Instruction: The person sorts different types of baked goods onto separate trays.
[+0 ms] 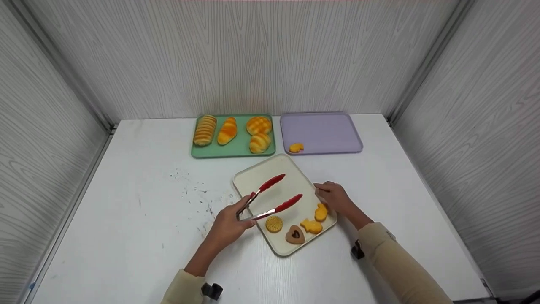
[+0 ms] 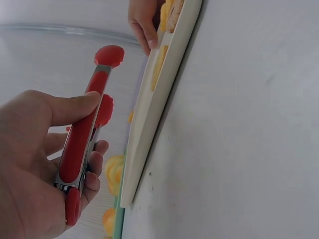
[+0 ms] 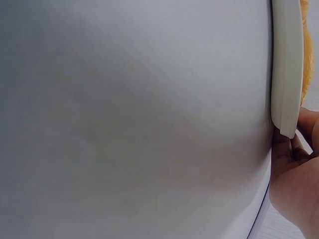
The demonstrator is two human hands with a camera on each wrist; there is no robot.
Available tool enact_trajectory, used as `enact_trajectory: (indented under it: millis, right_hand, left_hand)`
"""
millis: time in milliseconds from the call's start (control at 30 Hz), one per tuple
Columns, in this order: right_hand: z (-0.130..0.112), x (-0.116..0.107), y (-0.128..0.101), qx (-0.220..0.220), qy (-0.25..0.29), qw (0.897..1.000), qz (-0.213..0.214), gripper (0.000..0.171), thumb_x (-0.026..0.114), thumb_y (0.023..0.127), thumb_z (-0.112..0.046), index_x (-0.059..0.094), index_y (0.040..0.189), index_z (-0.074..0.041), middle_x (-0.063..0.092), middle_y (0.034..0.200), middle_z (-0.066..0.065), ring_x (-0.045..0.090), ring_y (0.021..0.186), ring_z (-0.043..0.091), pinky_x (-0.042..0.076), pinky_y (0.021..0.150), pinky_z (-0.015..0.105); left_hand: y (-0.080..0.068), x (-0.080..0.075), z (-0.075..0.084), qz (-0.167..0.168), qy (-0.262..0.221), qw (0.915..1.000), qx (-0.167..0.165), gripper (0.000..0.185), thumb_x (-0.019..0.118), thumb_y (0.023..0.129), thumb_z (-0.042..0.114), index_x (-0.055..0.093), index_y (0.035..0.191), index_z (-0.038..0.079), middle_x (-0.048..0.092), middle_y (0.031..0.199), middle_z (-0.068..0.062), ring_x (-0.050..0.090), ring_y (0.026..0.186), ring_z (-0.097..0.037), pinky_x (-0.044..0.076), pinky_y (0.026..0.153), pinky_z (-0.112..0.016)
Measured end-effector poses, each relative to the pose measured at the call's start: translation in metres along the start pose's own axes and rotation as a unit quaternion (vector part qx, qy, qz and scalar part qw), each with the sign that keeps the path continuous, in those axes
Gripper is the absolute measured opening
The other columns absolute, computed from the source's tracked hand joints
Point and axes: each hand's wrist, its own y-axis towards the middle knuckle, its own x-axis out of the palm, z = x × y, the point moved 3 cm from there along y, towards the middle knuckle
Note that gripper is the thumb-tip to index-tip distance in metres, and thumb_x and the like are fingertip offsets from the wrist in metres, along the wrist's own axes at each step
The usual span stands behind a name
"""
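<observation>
Left hand gripping red tongs, right hand on cream tray

Right hand at cream tray edge

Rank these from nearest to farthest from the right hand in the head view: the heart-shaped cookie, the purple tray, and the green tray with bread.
From the right hand:
1. Heart-shaped cookie, on the cream tray, toward the person.
2. Purple tray, behind the hand.
3. Green tray, far back and to the left.
</observation>
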Motion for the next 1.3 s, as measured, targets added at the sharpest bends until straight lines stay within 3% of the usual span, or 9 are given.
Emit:
enact_trajectory:
  millis: [233, 533, 967, 1300]
  right_hand:
    - [-0.001, -0.001, 0.000, -0.003, 0.004, 1.000, 0.003, 0.035, 0.061, 0.101, -0.015, 0.064, 0.134, -0.004, 0.068, 0.105, 0.013, 0.056, 0.092, 0.016, 0.048, 0.086, 0.033]
    - [0.000, -0.001, -0.001, -0.001, 0.015, 1.000, -0.005, 0.037, 0.060, 0.102, -0.017, 0.062, 0.136, -0.002, 0.067, 0.106, 0.015, 0.056, 0.091, 0.017, 0.047, 0.085, 0.032]
    - [-0.001, -0.001, -0.001, -0.017, 0.013, 1.000, 0.003, 0.035, 0.060, 0.101, -0.014, 0.064, 0.134, -0.001, 0.067, 0.100, 0.013, 0.054, 0.087, 0.016, 0.046, 0.085, 0.034]
    - [0.000, -0.002, 0.000, -0.025, -0.005, 1.000, 0.010, 0.034, 0.061, 0.100, -0.013, 0.065, 0.132, -0.001, 0.068, 0.099, 0.013, 0.054, 0.085, 0.014, 0.047, 0.082, 0.029]
  left_hand:
    - [-0.032, -0.001, -0.006, -0.008, 0.017, 0.9995, -0.026, 0.076, 0.078, 0.085, 0.017, 0.046, 0.152, 0.030, 0.064, 0.135, -0.004, 0.057, 0.121, -0.027, 0.049, 0.098, -0.053]
    - [-0.055, -0.011, -0.013, -0.014, 0.069, 0.9964, -0.047, 0.079, 0.083, 0.080, 0.016, 0.050, 0.150, 0.032, 0.066, 0.132, -0.005, 0.059, 0.110, -0.024, 0.052, 0.092, -0.049]
    - [-0.057, -0.023, -0.016, -0.047, 0.098, 0.9928, -0.050, 0.074, 0.084, 0.080, 0.015, 0.055, 0.146, 0.031, 0.064, 0.138, -0.007, 0.060, 0.123, -0.031, 0.048, 0.102, -0.056]
    - [-0.051, -0.024, -0.018, -0.063, 0.099, 0.9928, -0.026, 0.067, 0.080, 0.083, 0.013, 0.058, 0.144, 0.027, 0.064, 0.139, -0.005, 0.060, 0.127, -0.031, 0.047, 0.103, -0.056]
